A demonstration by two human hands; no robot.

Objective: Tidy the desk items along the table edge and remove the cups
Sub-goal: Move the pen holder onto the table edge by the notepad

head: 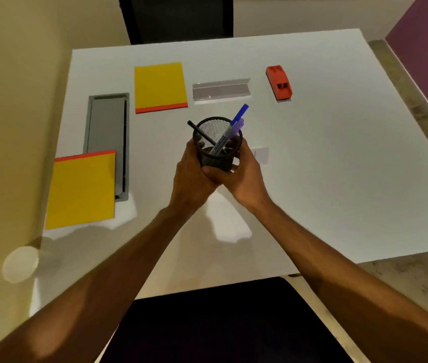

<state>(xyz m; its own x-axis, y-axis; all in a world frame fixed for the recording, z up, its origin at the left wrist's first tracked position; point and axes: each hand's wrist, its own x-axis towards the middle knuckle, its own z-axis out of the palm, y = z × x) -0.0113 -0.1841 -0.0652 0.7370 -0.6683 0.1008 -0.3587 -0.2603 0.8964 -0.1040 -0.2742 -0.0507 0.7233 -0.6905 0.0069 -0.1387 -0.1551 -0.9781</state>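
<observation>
A black mesh pen holder (216, 142) with a black pen and blue markers in it is held above the middle of the white table (338, 166). My left hand (193, 176) wraps its left side and my right hand (244, 176) wraps its right side, fingers meeting under it. One yellow notepad (160, 86) lies at the far side, a second yellow notepad (82, 189) lies at the near left edge. A red stapler (278, 82) sits far right. A clear plastic holder (221, 89) lies between pad and stapler.
A grey cable tray (108, 127) is set into the table's left side, partly under the near notepad. A small white paper slip (261, 154) lies right of my hands. A black chair (220, 323) stands below me, another (178, 17) at the far edge. A pale round disc (20, 264) sits low left.
</observation>
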